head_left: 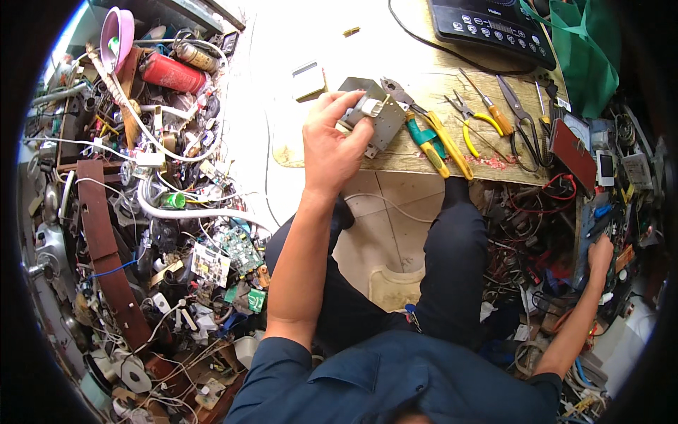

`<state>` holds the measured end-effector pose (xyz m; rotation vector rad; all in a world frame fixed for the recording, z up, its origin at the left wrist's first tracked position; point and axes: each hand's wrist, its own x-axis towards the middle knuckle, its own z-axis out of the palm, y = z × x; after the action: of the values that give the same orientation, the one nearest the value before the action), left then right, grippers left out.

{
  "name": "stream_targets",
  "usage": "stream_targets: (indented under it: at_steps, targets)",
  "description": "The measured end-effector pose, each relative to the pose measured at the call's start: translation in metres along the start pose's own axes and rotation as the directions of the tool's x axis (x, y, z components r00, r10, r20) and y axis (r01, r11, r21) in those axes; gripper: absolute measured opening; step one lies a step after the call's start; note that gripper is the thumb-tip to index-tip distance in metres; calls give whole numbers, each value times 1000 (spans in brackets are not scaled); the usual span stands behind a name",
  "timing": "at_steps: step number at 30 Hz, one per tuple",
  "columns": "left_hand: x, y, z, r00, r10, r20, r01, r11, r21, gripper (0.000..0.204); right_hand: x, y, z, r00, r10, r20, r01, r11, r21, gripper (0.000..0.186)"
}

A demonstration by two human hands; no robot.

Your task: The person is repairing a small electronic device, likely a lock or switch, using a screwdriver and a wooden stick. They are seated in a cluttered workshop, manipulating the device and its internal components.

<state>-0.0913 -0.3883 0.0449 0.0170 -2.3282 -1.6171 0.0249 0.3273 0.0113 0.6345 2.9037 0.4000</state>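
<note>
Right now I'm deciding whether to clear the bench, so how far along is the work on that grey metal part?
Tools are laid out: pliers, scissors. The left hand grips the metal part on the board; the right hand reaches into the parts pile. The part looks unopened.

Grey boxy metal part [373, 113], on wooden board [424, 159]

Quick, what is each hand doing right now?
Left hand: closed around the grey metal component on the wooden board.
Right hand: reaching into the tangled parts pile; its grip cannot be told.
</note>
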Motion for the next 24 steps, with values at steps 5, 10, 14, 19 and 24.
stream_targets:
  at_steps: [5, 10, 14, 19, 24]
  targets:
    - [0, 4, 6, 1000, -17, -23, 16, 999, -41, 33, -27, -17, -28, 986, 139, 87, -164, 830, 534, 31]
    - [0, 0, 0, 999, 33, -35, -32, 998, 50, 35, -95, -186, -95, 982, -170, 77, -12, 353, 936, 26]
    - [1, -5, 3, 995, 56, -83, -53, 998, 32, 34, -133, -328, -158, 899, -437, 6, 17, 49, 999, 18]
    - [1, -4, 0, 998, 37, -52, -34, 998, 54, 35, -138, -448, -198, 781, -587, -212, 114, -200, 973, 14]
    - [1, -2, 3, 995, 57, -80, -51, 996, 76, 35, -130, -503, -214, 736, -542, -406, 333, -231, 914, 14]
